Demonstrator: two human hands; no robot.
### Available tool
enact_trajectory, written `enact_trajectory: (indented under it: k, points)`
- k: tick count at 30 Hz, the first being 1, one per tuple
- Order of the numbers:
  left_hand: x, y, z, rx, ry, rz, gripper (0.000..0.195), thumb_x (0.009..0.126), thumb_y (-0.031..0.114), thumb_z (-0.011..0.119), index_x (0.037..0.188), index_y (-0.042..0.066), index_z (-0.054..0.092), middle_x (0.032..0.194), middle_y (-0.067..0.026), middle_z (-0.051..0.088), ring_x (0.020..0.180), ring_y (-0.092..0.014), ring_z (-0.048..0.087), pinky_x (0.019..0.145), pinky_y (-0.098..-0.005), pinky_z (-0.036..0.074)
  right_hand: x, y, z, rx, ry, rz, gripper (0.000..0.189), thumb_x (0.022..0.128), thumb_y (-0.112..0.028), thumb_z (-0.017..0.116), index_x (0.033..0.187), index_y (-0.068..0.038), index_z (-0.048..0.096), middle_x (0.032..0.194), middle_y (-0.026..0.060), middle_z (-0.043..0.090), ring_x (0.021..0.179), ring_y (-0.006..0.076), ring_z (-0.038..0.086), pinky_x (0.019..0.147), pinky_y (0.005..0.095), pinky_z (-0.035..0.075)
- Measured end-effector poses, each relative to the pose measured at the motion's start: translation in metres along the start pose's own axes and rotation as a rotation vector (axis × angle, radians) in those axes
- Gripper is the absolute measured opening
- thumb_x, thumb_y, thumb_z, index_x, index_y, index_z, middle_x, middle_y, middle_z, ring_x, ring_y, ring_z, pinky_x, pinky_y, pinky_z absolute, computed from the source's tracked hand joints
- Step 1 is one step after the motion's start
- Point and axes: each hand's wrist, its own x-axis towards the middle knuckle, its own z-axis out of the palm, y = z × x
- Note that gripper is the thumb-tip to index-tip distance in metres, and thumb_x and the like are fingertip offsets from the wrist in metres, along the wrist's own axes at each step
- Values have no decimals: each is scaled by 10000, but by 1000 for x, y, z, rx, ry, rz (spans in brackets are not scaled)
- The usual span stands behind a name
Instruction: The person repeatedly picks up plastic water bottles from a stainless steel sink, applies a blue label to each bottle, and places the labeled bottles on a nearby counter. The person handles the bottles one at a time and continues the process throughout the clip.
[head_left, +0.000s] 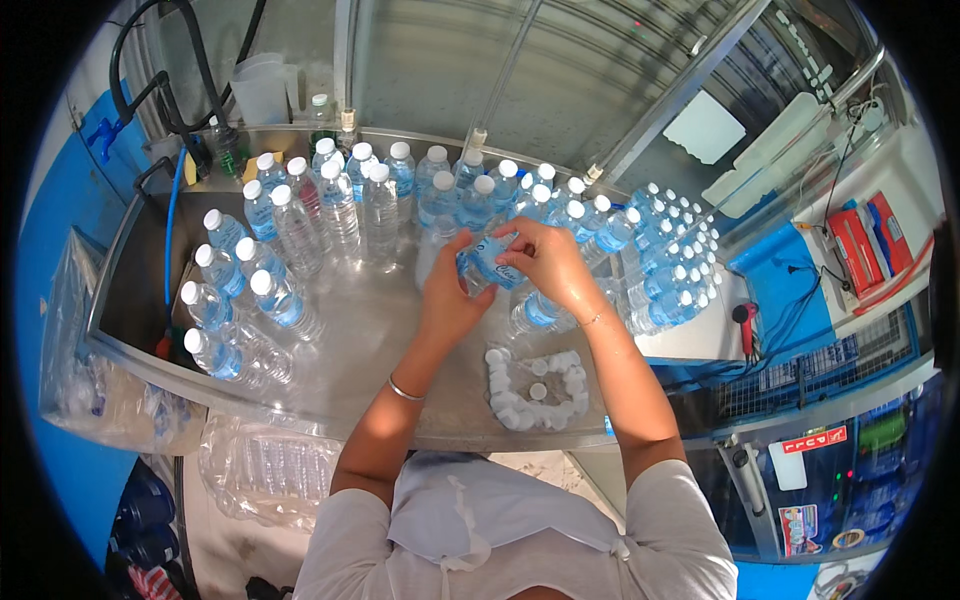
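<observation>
In front of me, a clear plastic bottle (474, 280) is held above the steel counter (367, 330). My left hand (448, 289) wraps around it from the left. My right hand (551, 262) pinches the blue label (491, 259) on the bottle, thumb and forefinger close together; the label bears writing. Just behind the hands stand several capped water bottles (478, 202) with blue labels. Below my right forearm is another clear bottle with a blue label (541, 307). White bottle caps (510, 411) lie nearer my body, mostly in a rough ring.
Capped bottles (281, 296) line the left side, beside a steel sink (139, 262) with a blue hose (174, 225). More bottles (667, 285) crowd the white surface at right, near a red heat gun or hair dryer (745, 326). Glass panels (435, 67) rise behind the counter.
</observation>
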Motion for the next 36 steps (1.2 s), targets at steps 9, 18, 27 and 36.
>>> enact_trajectory:
  k: [9,18,27,36]
  points:
    - [0,-4,0,7,-57,22,879,642,96,802,1429,57,412,1259,-116,609,760,-157,596,642,-286,493,-1,2,17,-300,-15,-189,491,737,-170,808,1193,-175,627,955,87,611,815,261,639,698,372,521]
    - [-12,-35,10,192,32,73,810,719,106,801,1417,25,397,1302,-214,564,1174,-368,580,955,-416,489,-56,32,-18,-530,219,-193,388,769,-171,778,1127,-83,655,917,143,531,867,335,585,732,425,493]
    - [-34,-68,26,190,67,25,784,749,76,779,1411,-8,366,1370,-227,500,1234,-388,523,1005,-418,450,-34,57,19,-367,205,-280,458,830,-106,698,1275,-116,590,908,127,591,853,344,560,756,438,495]
    - [-76,-49,49,281,149,168,624,741,176,812,1282,16,545,1123,-147,564,966,-315,609,821,-403,512,-18,38,25,-334,66,-301,566,842,-31,645,1383,-142,524,881,112,573,829,338,549,756,433,485]
